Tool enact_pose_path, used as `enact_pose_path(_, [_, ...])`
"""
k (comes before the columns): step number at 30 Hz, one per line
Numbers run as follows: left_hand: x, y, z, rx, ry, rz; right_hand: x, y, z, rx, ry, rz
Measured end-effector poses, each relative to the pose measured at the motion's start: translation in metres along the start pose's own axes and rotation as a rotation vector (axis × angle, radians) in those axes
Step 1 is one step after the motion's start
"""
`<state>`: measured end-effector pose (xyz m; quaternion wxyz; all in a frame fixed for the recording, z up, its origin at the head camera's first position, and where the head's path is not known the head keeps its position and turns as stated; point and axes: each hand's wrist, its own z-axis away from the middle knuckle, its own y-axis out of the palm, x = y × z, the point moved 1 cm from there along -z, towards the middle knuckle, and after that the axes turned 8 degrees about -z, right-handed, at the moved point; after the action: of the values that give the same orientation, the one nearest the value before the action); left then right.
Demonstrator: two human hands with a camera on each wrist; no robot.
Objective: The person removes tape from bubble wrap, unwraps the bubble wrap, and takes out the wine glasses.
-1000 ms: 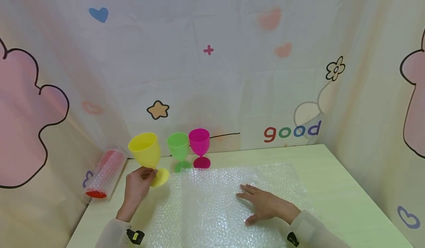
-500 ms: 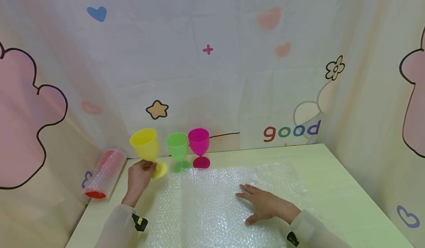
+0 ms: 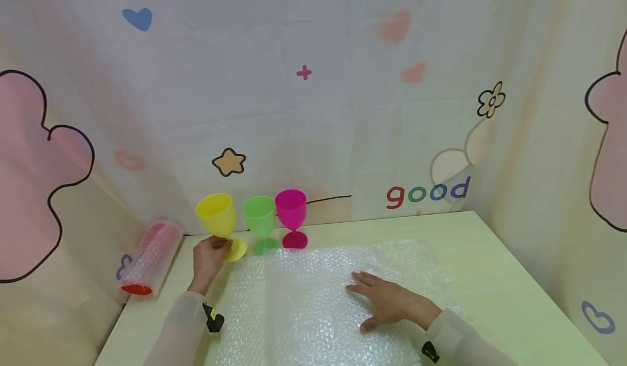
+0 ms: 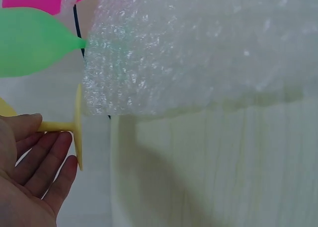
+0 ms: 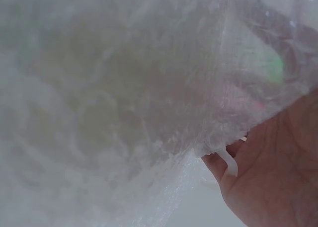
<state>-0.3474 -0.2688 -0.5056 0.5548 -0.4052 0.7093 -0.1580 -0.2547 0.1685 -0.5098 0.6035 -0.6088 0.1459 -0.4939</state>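
Pinching yellow goblet (image 3: 218,220) — left hand (image 3: 208,261) near bubble wrap (image 3: 308,306) edge

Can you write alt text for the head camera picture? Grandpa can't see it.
A person's left hand pinches a yellow goblet by its stem, left of a green goblet and a pink goblet standing on a pale table. The right hand lies spread on bubble wrap. A red bubble-wrapped bundle lies far left; a cartoon curtain hangs behind.

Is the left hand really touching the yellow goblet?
Touching. The left wrist view shows it: the left hand pinches the yellow goblet by its thin stem.
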Motion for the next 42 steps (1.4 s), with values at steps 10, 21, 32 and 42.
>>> enact_pose_path(10, [0.009, 0.017, -0.006, 0.026, -0.074, 0.023, 0.0, 0.0, 0.0, 0.001, 0.003, -0.002])
enact_pose_path(21, [0.014, 0.029, -0.011, 0.029, -0.12, 0.043, -0.002, 0.001, -0.001, -0.002, 0.0, 0.001])
enact_pose_path(32, [0.016, 0.034, -0.011, 0.045, -0.115, 0.024, -0.002, 0.001, 0.0, -0.005, -0.002, 0.001])
enact_pose_path(42, [0.014, 0.029, -0.008, 0.127, -0.11, 0.005, -0.002, 0.0, 0.0, -0.001, 0.005, -0.003])
